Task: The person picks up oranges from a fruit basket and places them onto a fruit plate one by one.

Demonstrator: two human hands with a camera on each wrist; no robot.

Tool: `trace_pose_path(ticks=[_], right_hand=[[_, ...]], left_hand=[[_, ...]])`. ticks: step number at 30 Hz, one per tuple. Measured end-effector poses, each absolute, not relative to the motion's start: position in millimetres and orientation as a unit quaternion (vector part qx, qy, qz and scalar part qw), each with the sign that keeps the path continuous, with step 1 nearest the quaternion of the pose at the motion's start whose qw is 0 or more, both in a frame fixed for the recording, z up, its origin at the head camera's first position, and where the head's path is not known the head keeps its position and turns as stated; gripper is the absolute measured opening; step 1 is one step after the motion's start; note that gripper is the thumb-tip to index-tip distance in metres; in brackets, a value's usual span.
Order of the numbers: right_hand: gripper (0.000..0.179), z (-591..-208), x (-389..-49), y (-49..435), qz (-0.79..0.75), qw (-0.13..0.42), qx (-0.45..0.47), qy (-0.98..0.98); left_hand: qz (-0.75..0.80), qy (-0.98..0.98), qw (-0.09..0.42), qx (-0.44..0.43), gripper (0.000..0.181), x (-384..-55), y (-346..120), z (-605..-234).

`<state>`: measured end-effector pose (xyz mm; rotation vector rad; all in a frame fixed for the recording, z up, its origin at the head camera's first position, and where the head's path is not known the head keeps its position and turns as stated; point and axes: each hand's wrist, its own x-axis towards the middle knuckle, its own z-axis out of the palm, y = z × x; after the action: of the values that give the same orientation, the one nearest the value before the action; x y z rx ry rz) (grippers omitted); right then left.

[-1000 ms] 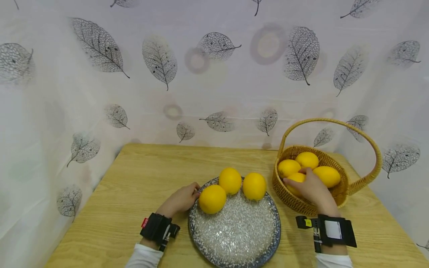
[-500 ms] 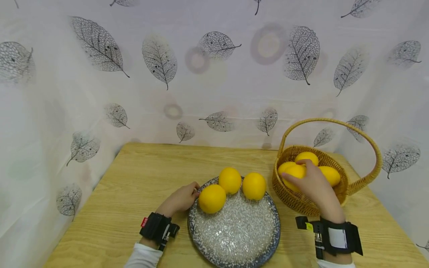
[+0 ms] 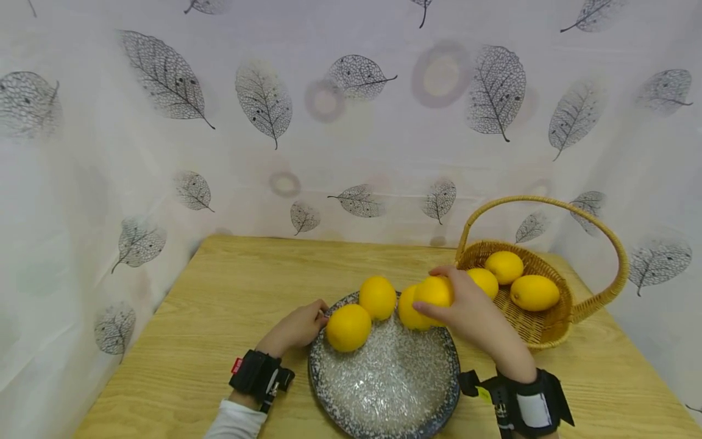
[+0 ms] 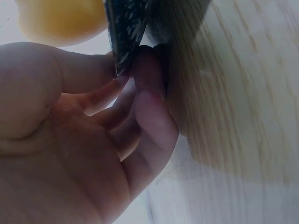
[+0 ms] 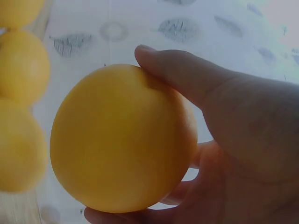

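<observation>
My right hand [image 3: 473,308] grips a yellow lemon [image 3: 436,291] between thumb and fingers, over the right part of the speckled grey plate [image 3: 389,378]. In the right wrist view the held lemon [image 5: 122,140] looks large and round. It overlaps another lemon [image 3: 407,310] on the plate in the head view. Two more lie at the plate's back left, a front lemon [image 3: 348,328] and a rear lemon [image 3: 377,297]. At the plate's left edge my left hand [image 3: 298,324] pinches the dark rim [image 4: 127,35], thumb above and fingers underneath.
A wicker basket [image 3: 565,326] with a tall arched handle [image 3: 609,231] stands right of the plate. Inside are a back lemon [image 3: 504,267], a right lemon [image 3: 534,292] and a left lemon [image 3: 484,283]. A leaf-print curtain [image 3: 351,140] hangs behind the wooden table [image 3: 263,268].
My right hand has lifted a lemon out of the basket and carried it left over the plate. The left hand stays on the plate's rim.
</observation>
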<state>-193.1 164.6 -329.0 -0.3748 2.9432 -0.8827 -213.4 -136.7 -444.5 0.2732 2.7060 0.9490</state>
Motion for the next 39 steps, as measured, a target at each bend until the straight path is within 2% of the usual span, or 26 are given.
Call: trace_pose_path(ticks=[10,18,26,39], right_hand=[[0.07,-339.7,-174.0,109.1,-0.275,0.092,-0.169,0.942],[0.07,-350.9,-159.7,80.7,-0.242,0.105,-0.257,0.93],[0.067,-357.8,-146.5,61.4,-0.208,0.138,-0.292,0.923],[0.063,-379.1,-136.4,42.8,-0.105,0.094,-0.377,0.915]], left_hand=[[0.33,0.93,0.121,0.107,0.021,-212.7,-137.8,-445.9],[0.34,0.925,0.12,0.116,0.019,-213.9,-140.5,-447.7],[0.321,0.934,0.112,0.11,0.019,-212.9,-138.5,-447.0],[0.314,0.936,0.112,0.11,0.019,-215.0,-138.6,-449.5]])
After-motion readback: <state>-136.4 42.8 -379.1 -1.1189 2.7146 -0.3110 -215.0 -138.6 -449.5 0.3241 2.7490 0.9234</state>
